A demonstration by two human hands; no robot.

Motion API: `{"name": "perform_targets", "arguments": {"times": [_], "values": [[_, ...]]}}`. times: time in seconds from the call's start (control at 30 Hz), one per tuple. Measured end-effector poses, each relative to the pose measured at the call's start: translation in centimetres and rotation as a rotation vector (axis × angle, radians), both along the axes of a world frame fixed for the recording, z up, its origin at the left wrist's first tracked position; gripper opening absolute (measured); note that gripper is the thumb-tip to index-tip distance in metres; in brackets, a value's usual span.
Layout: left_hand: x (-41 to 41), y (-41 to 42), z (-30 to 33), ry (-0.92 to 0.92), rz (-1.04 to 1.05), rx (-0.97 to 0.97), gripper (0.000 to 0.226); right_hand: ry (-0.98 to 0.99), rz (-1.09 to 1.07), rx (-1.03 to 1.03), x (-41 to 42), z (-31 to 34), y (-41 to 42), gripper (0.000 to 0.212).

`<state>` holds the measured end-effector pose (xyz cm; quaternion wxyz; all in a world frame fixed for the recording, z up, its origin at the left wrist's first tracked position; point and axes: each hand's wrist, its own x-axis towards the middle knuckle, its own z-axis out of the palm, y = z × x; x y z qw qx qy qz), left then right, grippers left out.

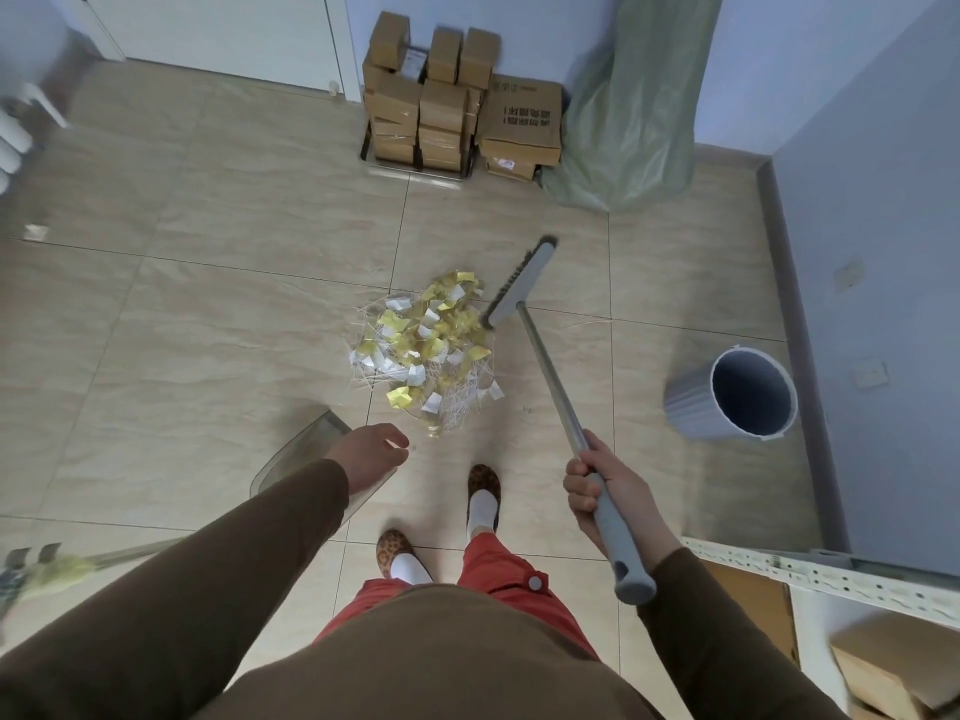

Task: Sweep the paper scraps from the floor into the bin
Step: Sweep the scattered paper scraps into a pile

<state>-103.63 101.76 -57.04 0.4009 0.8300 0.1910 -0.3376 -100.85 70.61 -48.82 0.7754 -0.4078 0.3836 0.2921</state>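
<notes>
- The paper scraps (431,350), a loose heap of crumpled yellow and white bits tangled with thin white strips, lay on the beige tiled floor (208,304) near the middle of the room, just ahead of the person's feet.
- The long-handled broom (550,376), with a metal shaft, a grey grip and a grey head with dark bristles, had its head at the heap's far right edge, touching the scraps.
- The round grey plastic bin (727,402) lay tipped toward the camera near the right wall, its open mouth showing, well apart from the heap.
- The right hand (602,485) was wrapped tight around the broom where the shaft meets the grip, fingers curled closed, arm bent in a brown sleeve.
- The left hand (371,454) reached forward and down, fingers loosely spread and holding nothing, over the clear plastic dustpan (296,459) that rested on the floor beside the heap's near left edge.
- Stacked brown cardboard boxes (441,106) and a pale green plastic sack (634,111) stood against the far wall.
</notes>
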Motion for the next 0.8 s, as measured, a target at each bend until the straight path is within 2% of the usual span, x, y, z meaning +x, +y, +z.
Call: {"name": "perform_targets", "arguments": {"times": [0.27,0.4,0.53,0.67,0.8], "values": [[0.0,-0.2,0.0,-0.004,0.008,-0.004,0.012,-0.049,0.217,-0.406,1.0,1.3,3.2,0.038],[0.0,-0.2,0.2,0.002,0.005,0.008,0.021,0.044,0.272,-0.501,2.5,-0.1,4.7,0.021],[-0.3,0.1,0.2,0.006,0.005,0.026,0.02,0.152,0.237,-0.408,3.3,-3.2,7.9,0.013],[-0.7,0.8,0.1,0.014,-0.002,0.028,0.018,0.212,0.233,-0.219,3.2,-3.9,11.2,0.023],[-0.6,1.5,0.3,0.01,0.0,0.019,0.015,0.248,0.126,0.032,3.5,-3.6,11.8,0.014]]}}
